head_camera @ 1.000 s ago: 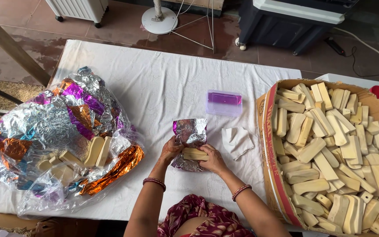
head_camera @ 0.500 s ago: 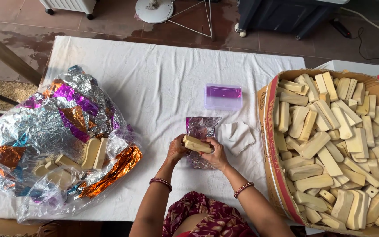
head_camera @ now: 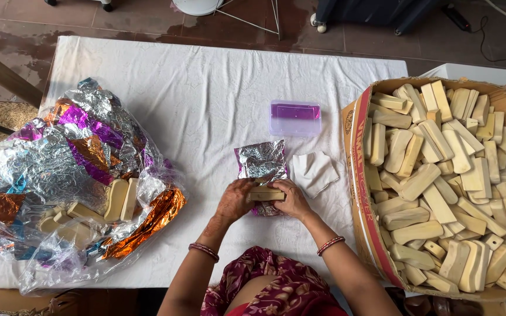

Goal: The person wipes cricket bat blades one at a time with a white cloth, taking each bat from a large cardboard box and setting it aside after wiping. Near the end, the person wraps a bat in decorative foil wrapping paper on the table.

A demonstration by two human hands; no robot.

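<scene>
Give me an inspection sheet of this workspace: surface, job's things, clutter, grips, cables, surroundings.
Surface: table under a white cloth, on a tiled floor.
Job's things: pale bar held over a silver foil sheet; cardboard box on the right, heaped with similar bars.
Clutter: crumpled foil pile on the left with several bars in it; clear purple container; folded white cloth.
Grips: left hand and right hand both closed on the bar.
Cables: one black cable on the floor, top right.
Surroundings: stand base and a dark wheeled unit beyond the table; red object at the right edge.
</scene>
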